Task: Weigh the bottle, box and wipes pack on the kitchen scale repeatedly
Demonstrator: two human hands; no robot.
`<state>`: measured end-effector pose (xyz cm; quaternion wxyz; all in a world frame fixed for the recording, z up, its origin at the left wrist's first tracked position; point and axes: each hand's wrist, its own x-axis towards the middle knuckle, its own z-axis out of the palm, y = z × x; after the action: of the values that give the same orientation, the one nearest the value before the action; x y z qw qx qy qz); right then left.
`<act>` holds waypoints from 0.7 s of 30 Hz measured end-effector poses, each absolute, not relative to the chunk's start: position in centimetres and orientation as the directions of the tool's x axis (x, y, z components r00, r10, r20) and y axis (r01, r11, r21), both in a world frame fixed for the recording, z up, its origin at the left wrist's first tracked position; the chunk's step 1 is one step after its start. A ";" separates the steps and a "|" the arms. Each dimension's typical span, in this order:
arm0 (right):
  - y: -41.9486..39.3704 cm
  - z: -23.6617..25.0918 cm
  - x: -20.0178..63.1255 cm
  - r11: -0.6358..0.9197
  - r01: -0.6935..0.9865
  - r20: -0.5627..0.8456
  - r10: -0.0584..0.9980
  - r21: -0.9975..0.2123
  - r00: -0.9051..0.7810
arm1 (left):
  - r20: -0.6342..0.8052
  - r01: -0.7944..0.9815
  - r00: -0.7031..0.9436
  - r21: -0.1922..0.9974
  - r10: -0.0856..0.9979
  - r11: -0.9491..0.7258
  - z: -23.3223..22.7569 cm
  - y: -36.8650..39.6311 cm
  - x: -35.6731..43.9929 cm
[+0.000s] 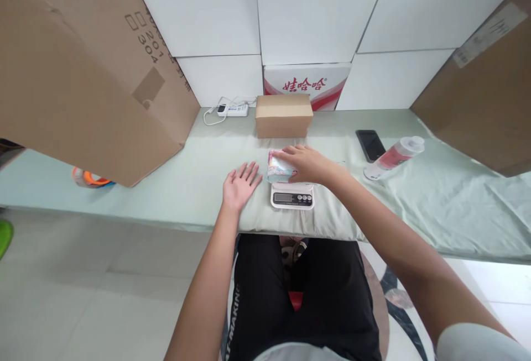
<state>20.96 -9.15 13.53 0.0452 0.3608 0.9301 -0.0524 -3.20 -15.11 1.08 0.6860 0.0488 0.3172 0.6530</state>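
My right hand (305, 162) is closed over a small pink and light-blue soft packet (279, 171), which looks like a pack of tissues. The packet is at the weighing platform of a white digital kitchen scale (292, 195); whether it rests there or is held just above, I cannot tell. The scale's dark display and round buttons face me. To the left of the scale, my left hand (241, 184) lies palm up on the cloth, fingers spread, holding nothing.
Behind the scale stands a brown cardboard box (284, 118), with a white power strip (233, 110) to its left. On the right are a black phone (370, 145) and a white-pink cylinder (393, 158). Orange tape (95, 179) lies left. Large cardboard panels (91, 84) flank the table.
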 end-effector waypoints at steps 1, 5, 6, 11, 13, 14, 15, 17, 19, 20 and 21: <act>-9.1 13.5 21.0 0.741 0.668 -0.121 0.658 -0.071 -0.743 | -0.371 -0.866 -0.055 0.480 0.927 0.141 1.1 -15.1 -3.2; -9.0 13.1 21.7 0.746 0.654 -0.066 0.651 -0.126 -0.756 | -0.367 -0.870 -0.059 0.476 0.928 0.133 0.9 -15.1 -3.2; -8.9 12.9 22.0 0.738 0.658 -0.045 0.660 -0.148 -0.750 | -0.367 -0.870 -0.060 0.475 0.928 0.132 0.9 -15.1 -3.2; -8.5 12.7 23.4 0.674 0.690 -0.034 0.709 -0.263 -0.705 | -0.363 -0.866 -0.053 0.480 0.930 0.138 0.8 -15.0 -3.3; -8.4 12.8 23.5 0.651 0.703 -0.064 0.719 -0.287 -0.692 | -0.362 -0.866 -0.054 0.482 0.931 0.137 0.8 -15.0 -3.3; -8.4 12.9 23.4 0.641 0.711 -0.084 0.723 -0.289 -0.686 | -0.364 -0.866 -0.055 0.481 0.930 0.137 0.8 -15.0 -3.3; -8.4 13.0 23.2 0.633 0.721 -0.105 0.727 -0.283 -0.679 | -0.365 -0.866 -0.054 0.480 0.929 0.138 0.8 -15.0 -3.3; -8.6 13.2 22.7 0.623 0.740 -0.145 0.732 -0.255 -0.666 | -0.368 -0.868 -0.052 0.476 0.928 0.140 0.8 -15.0 -3.3; -8.9 13.4 22.0 0.619 0.755 -0.166 0.739 -0.214 -0.653 | -0.367 -0.870 -0.052 0.473 0.929 0.138 0.7 -14.9 -3.3; -9.0 13.5 21.7 0.618 0.762 -0.167 0.745 -0.194 -0.646 | -0.367 -0.871 -0.050 0.471 0.929 0.139 0.6 -14.9 -3.3; -9.1 13.6 21.5 0.614 0.769 -0.162 0.752 -0.179 -0.639 | -0.367 -0.871 -0.048 0.470 0.929 0.141 0.6 -14.9 -3.3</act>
<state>21.53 -9.08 13.60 0.0356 0.4235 0.8977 -0.1162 -3.34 -14.88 0.60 0.6884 0.0462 0.3107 0.6538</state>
